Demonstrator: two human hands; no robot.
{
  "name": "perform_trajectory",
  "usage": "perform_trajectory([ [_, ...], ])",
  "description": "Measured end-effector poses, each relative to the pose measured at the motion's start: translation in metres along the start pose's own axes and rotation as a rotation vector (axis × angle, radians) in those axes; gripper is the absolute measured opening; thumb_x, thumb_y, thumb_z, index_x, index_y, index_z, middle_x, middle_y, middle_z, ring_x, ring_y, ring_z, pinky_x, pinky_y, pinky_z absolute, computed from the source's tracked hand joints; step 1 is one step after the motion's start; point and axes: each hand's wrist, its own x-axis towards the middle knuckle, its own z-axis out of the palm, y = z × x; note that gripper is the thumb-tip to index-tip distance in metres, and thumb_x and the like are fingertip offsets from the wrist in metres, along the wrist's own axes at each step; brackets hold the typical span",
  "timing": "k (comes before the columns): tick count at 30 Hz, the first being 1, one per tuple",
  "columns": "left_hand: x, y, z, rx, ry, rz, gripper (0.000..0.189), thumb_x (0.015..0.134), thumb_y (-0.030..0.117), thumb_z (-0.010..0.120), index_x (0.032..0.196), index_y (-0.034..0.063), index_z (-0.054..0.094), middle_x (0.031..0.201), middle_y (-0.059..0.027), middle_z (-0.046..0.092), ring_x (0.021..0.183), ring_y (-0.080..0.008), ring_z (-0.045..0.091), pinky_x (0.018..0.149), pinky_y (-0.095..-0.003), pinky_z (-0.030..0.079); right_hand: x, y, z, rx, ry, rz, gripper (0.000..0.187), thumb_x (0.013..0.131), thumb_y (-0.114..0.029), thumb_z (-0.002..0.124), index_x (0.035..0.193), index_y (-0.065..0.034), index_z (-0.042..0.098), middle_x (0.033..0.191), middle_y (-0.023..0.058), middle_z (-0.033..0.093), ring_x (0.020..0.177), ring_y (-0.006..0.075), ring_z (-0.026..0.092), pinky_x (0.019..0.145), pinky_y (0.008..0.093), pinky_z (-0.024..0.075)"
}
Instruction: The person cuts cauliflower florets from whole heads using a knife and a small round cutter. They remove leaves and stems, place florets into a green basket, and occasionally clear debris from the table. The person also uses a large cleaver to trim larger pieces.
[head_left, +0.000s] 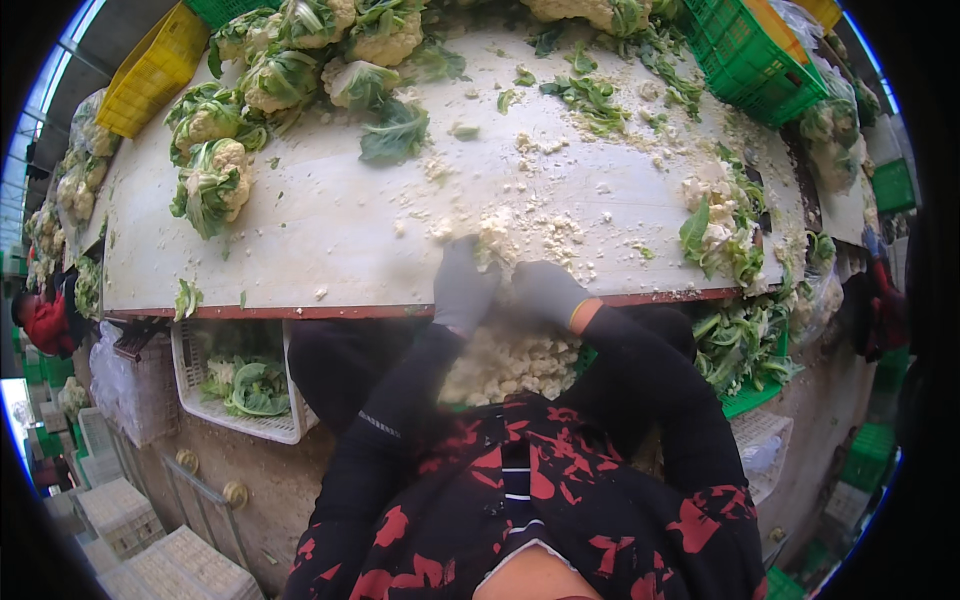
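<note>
My left hand (463, 291), in a grey glove, is curled around a pale cauliflower piece (498, 234) at the near edge of the white tabletop (322, 225). Close beside it, my right hand (551, 291) is bent into a fist, also gloved in grey. Its fingertips are blurred, and whatever they may hold is hidden. Below both hands, between my knees, a container is filled with cut cauliflower florets (517, 364). Crumbs and small florets (551, 229) lie scattered just beyond my fingers.
Whole cauliflowers with leaves (214, 184) are grouped at the far left. Trimmed leaves and stalks (724, 225) lie to the right. A yellow crate (150, 71) and a green crate (757, 64) flank the table. A white crate (292, 420) holds leaves below left. A person in red (49, 319) is farther left.
</note>
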Motion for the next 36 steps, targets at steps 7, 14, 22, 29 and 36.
perform_trajectory([
  [7, -0.017, -0.026, -0.034, 0.050, 0.157, 0.200, 0.063, 0.084, 0.024, 0.072, 0.141, 0.0083, 0.054, 0.139, -0.0253, 0.054, 0.125, -0.0415, 0.055, 0.106, -0.0468, 0.046, -0.019, 0.013, -0.035, 0.093, 0.200, -0.140, 0.035, 0.097, -0.035, 0.056, 0.115, -0.0085, 0.069, 0.086, 0.0212, 0.071, 0.082, 0.0407, 0.069, 0.077, 0.0462, 0.0546],
  [14, 0.036, -0.041, -0.039, 0.388, -0.031, 0.295, 0.071, 0.086, 0.041, 0.070, 0.150, 0.0182, 0.049, 0.156, -0.0213, 0.039, 0.143, -0.0463, 0.035, 0.117, -0.0623, 0.026, 0.027, 0.003, -0.016, 0.102, 0.306, 0.097, 0.047, 0.098, -0.032, 0.056, 0.143, -0.0167, 0.055, 0.093, 0.0213, 0.072, 0.088, 0.0404, 0.070, 0.081, 0.0490, 0.0545],
  [22, -0.039, -0.027, -0.065, 0.345, -0.506, 0.716, 0.046, 0.092, 0.040, 0.068, 0.130, 0.0154, 0.063, 0.147, -0.0194, 0.049, 0.141, -0.0438, 0.040, 0.113, -0.0613, 0.033, -0.041, 0.264, -0.076, -0.499, 0.441, 0.724, 0.045, 0.097, -0.035, 0.057, 0.133, -0.0073, 0.058, 0.100, 0.0245, 0.073, 0.089, 0.0457, 0.069, 0.082, 0.0498, 0.0555],
  [29, 0.136, -0.033, -0.104, 0.077, 0.164, 0.438, 0.062, 0.083, 0.027, 0.080, 0.138, 0.0105, 0.057, 0.135, -0.0195, 0.060, 0.125, -0.0391, 0.056, 0.104, -0.0440, 0.047, -0.049, 0.128, -0.095, 0.899, 0.841, 0.550, 0.051, 0.100, -0.030, 0.058, 0.145, -0.0088, 0.048, 0.083, 0.0203, 0.070, 0.063, 0.0304, 0.068, 0.059, 0.0393, 0.0553],
  [36, 0.272, -0.045, -0.058, 0.496, 0.123, 0.063, 0.060, 0.083, 0.036, 0.075, 0.137, 0.0168, 0.058, 0.129, -0.0144, 0.061, 0.119, -0.0355, 0.059, 0.099, -0.0478, 0.050, 0.020, 0.032, -0.053, 0.858, 0.367, 0.418, 0.041, 0.098, -0.024, 0.060, 0.136, -0.0089, 0.058, 0.080, 0.0174, 0.071, 0.069, 0.0263, 0.072, 0.066, 0.0382, 0.0540],
])
